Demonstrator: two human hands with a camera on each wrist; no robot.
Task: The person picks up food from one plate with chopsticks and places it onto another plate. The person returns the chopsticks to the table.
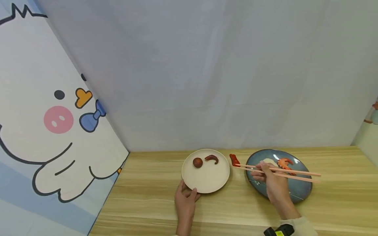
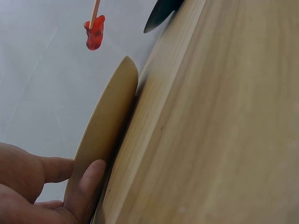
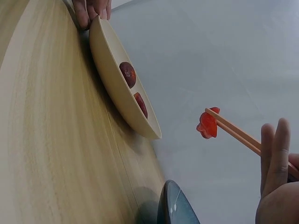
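In the lower right of the head view, the right hand (image 1: 273,183) grips a pair of light wooden chopsticks (image 1: 307,173), whose tips point left and pinch a glossy red food piece (image 1: 234,160). That piece appears in the gap between the two plates, near the right rim of the cream plate (image 1: 206,180); both wrist views show it in the air against the grey cloth backdrop (image 1: 206,82), apart from either plate.

At lower centre, the left hand (image 1: 186,198) holds the near left rim of the cream plate. In the left wrist view its thumb lies against the plate's outer wall while a finger touches the edge, so this grip is narrow. In the upper part of that plate sit a round brown ball (image 1: 198,162) and, just right of it, a curved dark reddish-brown piece (image 1: 212,159).

Under the right hand, the blue plate (image 1: 301,193) bears an orange piece with curling arms (image 1: 284,163) and, left of that, a pale piece (image 1: 270,162) partly hidden by the hand. Both plates rest on the wood-grain table (image 1: 147,196). A cartoon-printed panel (image 1: 17,82) fills the left of the frame; a black watch (image 1: 279,230) shows at the bottom edge, on the right wrist.
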